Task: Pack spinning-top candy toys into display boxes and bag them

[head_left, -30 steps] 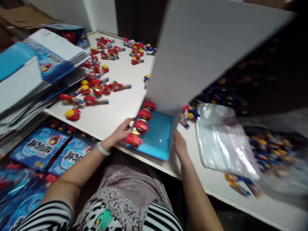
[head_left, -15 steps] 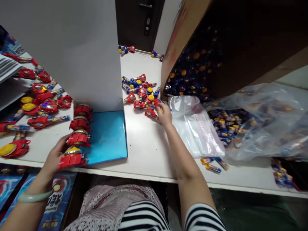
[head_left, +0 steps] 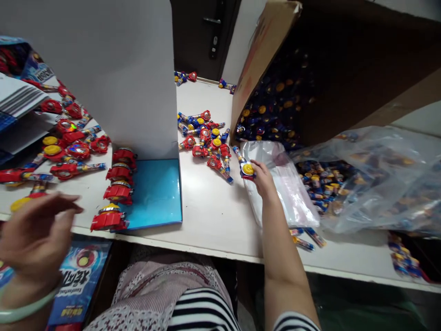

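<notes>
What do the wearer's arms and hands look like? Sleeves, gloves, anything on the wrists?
Left hand: ungloved, smooth pale green bangle at the wrist; its sleeve is out of view. Right hand: ungloved, bare wrist and forearm, black-and-white striped sleeve ending above the elbow.

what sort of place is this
Probably a small packing workshop: on a white worktable stands an open display box with red plastic toys lined up inside, near a large cardboard carton holding many blue-and-yellow pieces.
</notes>
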The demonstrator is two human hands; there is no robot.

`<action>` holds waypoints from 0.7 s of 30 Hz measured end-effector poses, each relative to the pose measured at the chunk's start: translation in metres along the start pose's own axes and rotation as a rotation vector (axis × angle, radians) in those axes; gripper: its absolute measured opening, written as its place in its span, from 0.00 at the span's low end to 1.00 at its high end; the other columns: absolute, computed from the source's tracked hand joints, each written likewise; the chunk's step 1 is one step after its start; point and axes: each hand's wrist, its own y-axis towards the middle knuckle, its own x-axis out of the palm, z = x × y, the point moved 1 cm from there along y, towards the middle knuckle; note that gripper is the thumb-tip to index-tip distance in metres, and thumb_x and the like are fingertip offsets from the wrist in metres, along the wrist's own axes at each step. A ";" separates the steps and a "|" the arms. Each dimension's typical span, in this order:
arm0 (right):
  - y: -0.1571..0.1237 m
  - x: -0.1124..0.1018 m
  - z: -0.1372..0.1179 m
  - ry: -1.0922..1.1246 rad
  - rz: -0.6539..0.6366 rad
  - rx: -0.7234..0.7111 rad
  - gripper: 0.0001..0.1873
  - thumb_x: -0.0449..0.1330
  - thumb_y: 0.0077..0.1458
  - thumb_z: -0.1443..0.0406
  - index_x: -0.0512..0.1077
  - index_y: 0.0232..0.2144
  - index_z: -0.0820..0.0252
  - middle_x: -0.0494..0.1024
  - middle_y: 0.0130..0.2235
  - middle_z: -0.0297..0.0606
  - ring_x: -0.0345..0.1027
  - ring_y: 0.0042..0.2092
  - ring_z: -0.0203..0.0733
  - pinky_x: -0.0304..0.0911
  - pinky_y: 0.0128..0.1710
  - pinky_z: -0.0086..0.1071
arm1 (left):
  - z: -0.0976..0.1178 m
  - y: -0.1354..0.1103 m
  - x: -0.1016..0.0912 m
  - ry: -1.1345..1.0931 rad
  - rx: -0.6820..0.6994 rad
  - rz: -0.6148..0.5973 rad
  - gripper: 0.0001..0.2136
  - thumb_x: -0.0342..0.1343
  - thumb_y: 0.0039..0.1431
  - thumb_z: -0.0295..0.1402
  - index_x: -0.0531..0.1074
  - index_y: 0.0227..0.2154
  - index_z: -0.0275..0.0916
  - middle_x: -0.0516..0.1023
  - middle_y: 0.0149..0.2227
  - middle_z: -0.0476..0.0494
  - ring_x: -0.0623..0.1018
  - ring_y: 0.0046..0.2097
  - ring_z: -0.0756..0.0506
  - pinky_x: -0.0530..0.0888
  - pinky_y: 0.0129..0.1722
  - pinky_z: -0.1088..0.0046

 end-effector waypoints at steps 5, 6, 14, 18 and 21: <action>-0.100 0.023 -0.029 0.604 -0.648 0.107 0.21 0.61 0.53 0.51 0.75 0.41 0.61 0.79 0.36 0.43 0.73 0.32 0.41 0.71 0.28 0.34 | 0.064 0.043 0.079 0.113 0.193 -0.023 0.27 0.60 0.57 0.36 0.66 0.61 0.50 0.75 0.57 0.42 0.66 0.64 0.33 0.62 0.63 0.51; -0.115 0.029 -0.032 0.625 -0.755 0.133 0.21 0.61 0.53 0.50 0.75 0.40 0.61 0.79 0.36 0.43 0.73 0.32 0.41 0.72 0.28 0.34 | 0.066 0.051 0.093 0.129 0.201 -0.030 0.24 0.57 0.59 0.32 0.67 0.59 0.46 0.75 0.56 0.38 0.67 0.63 0.33 0.61 0.63 0.50; -0.144 0.051 -0.058 0.416 -0.562 -0.455 0.44 0.70 0.49 0.50 0.56 0.64 0.42 0.68 0.60 0.43 0.70 0.55 0.48 0.74 0.49 0.43 | 0.047 0.060 0.110 -0.560 -0.196 -0.476 0.14 0.53 0.65 0.41 0.69 0.45 0.35 0.74 0.35 0.46 0.71 0.35 0.48 0.71 0.34 0.74; -0.150 0.082 -0.102 0.368 -0.393 -0.725 0.26 0.64 0.58 0.60 0.64 0.57 0.45 0.70 0.57 0.39 0.69 0.57 0.45 0.69 0.56 0.41 | 0.044 0.057 0.066 -0.531 -0.224 -0.370 0.15 0.56 0.63 0.42 0.69 0.44 0.35 0.74 0.35 0.46 0.72 0.35 0.48 0.72 0.36 0.72; -0.126 0.113 -0.132 0.375 -0.240 -0.923 0.25 0.62 0.59 0.63 0.63 0.58 0.47 0.71 0.56 0.40 0.69 0.55 0.45 0.69 0.56 0.40 | 0.014 0.062 0.004 -0.330 -0.127 0.018 0.17 0.55 0.64 0.39 0.68 0.52 0.37 0.75 0.48 0.37 0.75 0.47 0.43 0.74 0.50 0.65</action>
